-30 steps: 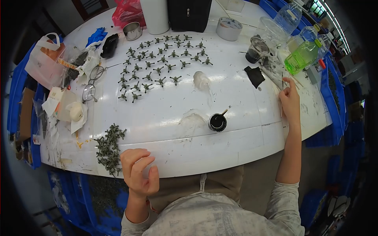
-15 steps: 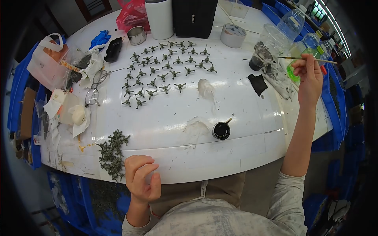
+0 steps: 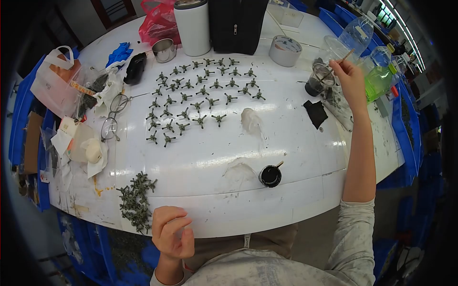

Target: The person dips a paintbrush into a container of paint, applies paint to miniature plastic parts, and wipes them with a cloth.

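My right hand (image 3: 350, 81) grips a thin brush (image 3: 339, 61), its lower end in a clear cup of dark liquid (image 3: 320, 78). My left hand (image 3: 172, 233) hovers at the table's front edge, fingers curled and apart with nothing between them. Next to it lies a heap of small green-grey branched parts (image 3: 137, 202). Several more such parts (image 3: 200, 90) stand spread out in rows farther back. A small pot of black paint (image 3: 270, 176) with a stick leaning in it sits front right of centre. A black cloth piece (image 3: 316, 114) lies near the cup.
Tape roll (image 3: 285, 50), white tumbler (image 3: 192, 28), black bag (image 3: 237, 24) and metal cup (image 3: 164, 50) stand at the back. Glasses (image 3: 110, 119), tissues and a plastic bag (image 3: 55, 81) lie left. Plastic bottles (image 3: 379, 81) stand right, beside a stained cloth (image 3: 339, 110).
My right hand has picked up the brush, then moved left and brought its lower end into the cup. My left hand keeps its curled pose. The whole view has shifted slightly.
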`<state>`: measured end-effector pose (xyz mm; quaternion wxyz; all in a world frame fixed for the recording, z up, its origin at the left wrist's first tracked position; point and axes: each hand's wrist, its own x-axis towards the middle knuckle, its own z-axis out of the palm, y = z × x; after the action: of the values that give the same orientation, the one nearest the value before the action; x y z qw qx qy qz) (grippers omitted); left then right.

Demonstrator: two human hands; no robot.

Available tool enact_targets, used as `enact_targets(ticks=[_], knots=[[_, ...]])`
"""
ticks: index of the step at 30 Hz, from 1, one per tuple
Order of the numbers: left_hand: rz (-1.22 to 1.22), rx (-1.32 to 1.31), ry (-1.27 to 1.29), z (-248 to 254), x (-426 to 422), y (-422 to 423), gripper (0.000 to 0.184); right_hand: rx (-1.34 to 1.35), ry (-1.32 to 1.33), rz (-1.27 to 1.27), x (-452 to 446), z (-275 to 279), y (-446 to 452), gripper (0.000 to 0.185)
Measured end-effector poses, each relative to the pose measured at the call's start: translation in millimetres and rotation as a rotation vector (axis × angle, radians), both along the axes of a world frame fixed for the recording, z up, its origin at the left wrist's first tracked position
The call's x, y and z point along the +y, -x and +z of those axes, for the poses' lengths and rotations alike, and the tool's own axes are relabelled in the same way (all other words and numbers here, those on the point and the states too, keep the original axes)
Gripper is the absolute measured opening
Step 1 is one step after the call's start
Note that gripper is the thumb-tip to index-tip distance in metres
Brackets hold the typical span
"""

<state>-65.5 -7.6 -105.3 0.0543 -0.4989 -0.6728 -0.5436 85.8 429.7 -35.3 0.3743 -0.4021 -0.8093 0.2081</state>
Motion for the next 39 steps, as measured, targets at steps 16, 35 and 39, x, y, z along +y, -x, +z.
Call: enact_targets(ticks=[16, 35, 39], knots=[[0.01, -0.047, 0.002, 1.3, 1.5, -1.1, 0.011, 0.736, 0.177, -0.139, 8.8, 19.1, -78.8, 0.029], [-0.003, -0.057, -0.002, 2.4, 1.5, -1.9, 0.008, 0.703, 0.214, 0.005, -8.5, 26.0, -63.4, 0.025], [0.008, -0.059, -0.001, 3.1, 0.9, -1.9, 0.007, 0.404, 0.256, 0.091, -15.9, 30.0, -30.8, 0.025]])
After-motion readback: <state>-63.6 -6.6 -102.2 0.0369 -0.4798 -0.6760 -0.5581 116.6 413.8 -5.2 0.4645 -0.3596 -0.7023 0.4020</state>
